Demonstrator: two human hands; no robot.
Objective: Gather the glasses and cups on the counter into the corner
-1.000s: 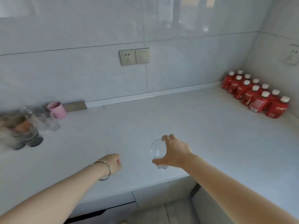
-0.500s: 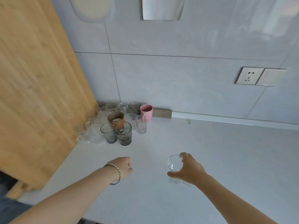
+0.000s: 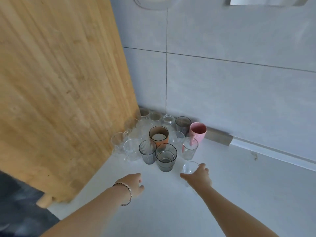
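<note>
My right hand (image 3: 199,177) grips a small clear glass (image 3: 189,167) from above, low over the counter, just right of a wide grey glass (image 3: 166,157). Behind these, a cluster fills the corner: a ribbed grey glass (image 3: 147,151), an orange cup (image 3: 159,136), a pink mug (image 3: 197,133), a tall clear glass (image 3: 189,148) and several more clear glasses against the wall. My left hand (image 3: 135,184), with a bracelet at the wrist, hovers near the counter with curled fingers and nothing in it.
A large wooden panel (image 3: 59,82) forms the left side of the corner. Grey tiled wall (image 3: 230,91) runs behind the light counter (image 3: 239,194). A beige trim piece (image 3: 218,136) lies along the wall base right of the pink mug.
My view swung left from the red bottles to the corner. My right hand carried the clear glass left and forward up to the cluster. My left hand moved along with it.
</note>
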